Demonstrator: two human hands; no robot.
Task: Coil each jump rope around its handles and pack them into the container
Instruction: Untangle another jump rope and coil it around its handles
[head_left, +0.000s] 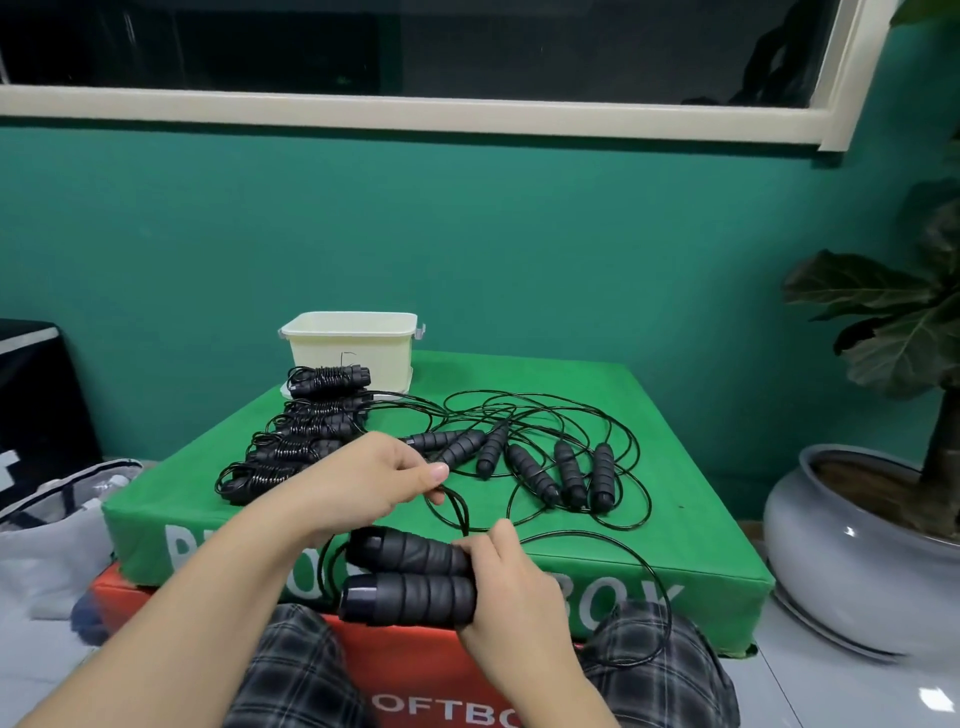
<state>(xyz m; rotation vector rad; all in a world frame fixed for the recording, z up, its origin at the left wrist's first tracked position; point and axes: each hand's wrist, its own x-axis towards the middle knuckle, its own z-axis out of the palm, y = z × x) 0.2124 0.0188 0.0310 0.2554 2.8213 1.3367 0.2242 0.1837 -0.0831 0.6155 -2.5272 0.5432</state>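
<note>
Teal wall and a dark window stand behind the green cloth-covered padded surface (649, 467) where I sit, plaid knees against its front edge.

From my head view, my right hand (511, 587) has its grip wrapped round the near ends of a pair of black ribbed foam jump-rope handles (410, 574), held side by side and level so the cord can be wound around both as one bundle. My left hand (387, 486), just above and beyond that grip, pinches a loop of the thin black cord (457, 506) between thumb and fingertips, I judge to lay the next turn over the handles. Slack cord trails below my right grip toward my lap.

Beyond my left grip, a row of already coiled black rope bundles (306, 431) runs back to the cream plastic open container (353, 345), so they sit handy for packing; nothing shows inside it from here. Right of that, beyond my right grip, six loose black handles (540, 467) lie amid tangled cord, not yet coiled.
</note>
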